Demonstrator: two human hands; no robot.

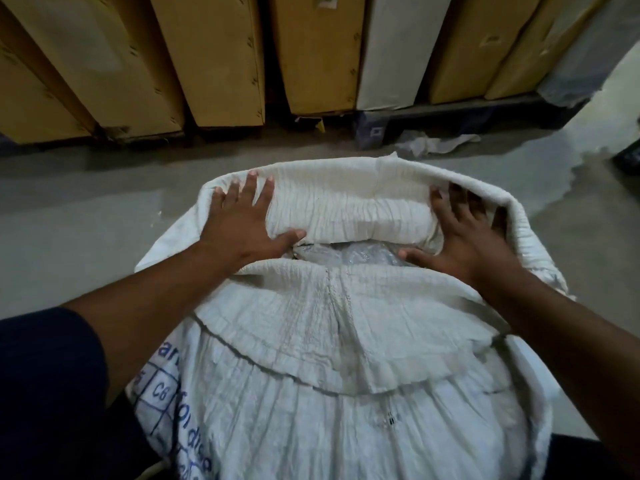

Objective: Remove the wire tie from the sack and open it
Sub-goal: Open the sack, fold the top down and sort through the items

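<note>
Right up against the person stands the sack [311,393], a big white woven one, its bulging near side with blue print showing at the lower left. It stands on the floor [86,209]; nothing else carries it. Its near lip is folded down toward the person in a wide crinkled flap, and past that the mouth shows as a narrow slot running left to right, with a clear liner [349,252] glinting inside. So the mouth's long axis lies straight across the body, and both hands sit at its two ends, about equally near.

No wire tie is visible anywhere, so I'd judge it already off and the opening to be what's left.

Beyond the slot, the far lip is rolled over into a thick cuff. The left hand [242,223] lies on the cuff's left end, fingers spread flat over the cloth and thumb down at the slot's edge; it presses rather than grips. The right hand [464,233] is at the right end, thumb at the slot, fingers curled up under the fold of the far rim, apparently gripping cloth, though their tips are shadowed.

What the next move turns on, I'd guess, is that the cuff lies ahead of both palms: pushing it away and outward should widen the slot.

Farther off, cartons [207,57] line the wall.
</note>
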